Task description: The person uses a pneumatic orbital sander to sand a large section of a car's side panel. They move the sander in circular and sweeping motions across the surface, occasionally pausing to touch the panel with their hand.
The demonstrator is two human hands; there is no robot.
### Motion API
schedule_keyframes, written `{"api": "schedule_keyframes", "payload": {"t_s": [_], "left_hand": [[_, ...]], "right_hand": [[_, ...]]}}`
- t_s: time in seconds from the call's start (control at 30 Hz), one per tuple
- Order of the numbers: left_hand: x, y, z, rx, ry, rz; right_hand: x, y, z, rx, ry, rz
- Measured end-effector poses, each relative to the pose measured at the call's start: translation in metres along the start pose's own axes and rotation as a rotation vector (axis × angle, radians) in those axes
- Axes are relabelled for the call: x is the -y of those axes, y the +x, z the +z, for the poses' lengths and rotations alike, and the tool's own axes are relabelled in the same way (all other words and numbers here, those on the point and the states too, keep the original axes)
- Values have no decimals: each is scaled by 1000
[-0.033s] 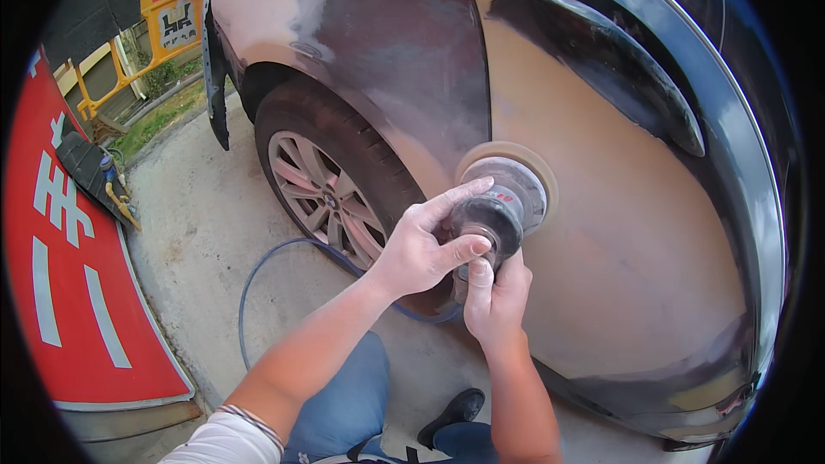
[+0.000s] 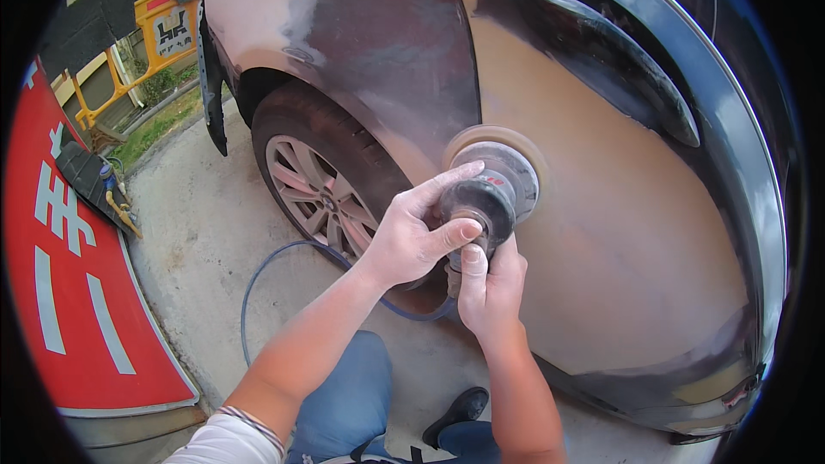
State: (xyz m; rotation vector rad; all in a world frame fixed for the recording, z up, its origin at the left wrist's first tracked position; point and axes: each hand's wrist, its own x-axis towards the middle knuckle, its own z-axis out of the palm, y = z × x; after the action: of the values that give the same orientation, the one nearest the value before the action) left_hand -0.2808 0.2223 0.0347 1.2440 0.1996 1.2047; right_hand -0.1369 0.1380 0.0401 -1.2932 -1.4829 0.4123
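Observation:
A round grey air sander [image 2: 497, 182] is pressed flat against the side panel [image 2: 619, 232] of a dark car, where the paint is rubbed down to tan filler. My left hand [image 2: 411, 239] wraps over the sander's dark body from the left, with the index finger stretched along its top. My right hand [image 2: 490, 288] grips the sander's handle from below, thumb pointing up. Both hands touch each other at the tool.
The car's rear wheel [image 2: 318, 193] with its alloy rim stands just left of the hands. A blue air hose [image 2: 249, 292] loops over the concrete ground. A red sign board [image 2: 77, 292] lies at left, with a yellow barrier [image 2: 168, 34] behind. My black shoe [image 2: 460, 408] and blue trousers are below.

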Motion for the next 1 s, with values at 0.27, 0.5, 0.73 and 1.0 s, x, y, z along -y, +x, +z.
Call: {"api": "schedule_keyframes", "payload": {"t_s": [0.27, 0.5, 0.73, 1.0], "left_hand": [[28, -18, 12, 72, 113, -39], [51, -37, 19, 195, 354, -12], [-39, 43, -11, -129, 131, 115], [36, -23, 15, 131, 328, 54]], "right_hand": [[-37, -36, -19, -5, 28, 27], [-63, -66, -12, -115, 112, -34], [18, 48, 20, 55, 8, -67], [-55, -48, -18, -7, 57, 16]]}}
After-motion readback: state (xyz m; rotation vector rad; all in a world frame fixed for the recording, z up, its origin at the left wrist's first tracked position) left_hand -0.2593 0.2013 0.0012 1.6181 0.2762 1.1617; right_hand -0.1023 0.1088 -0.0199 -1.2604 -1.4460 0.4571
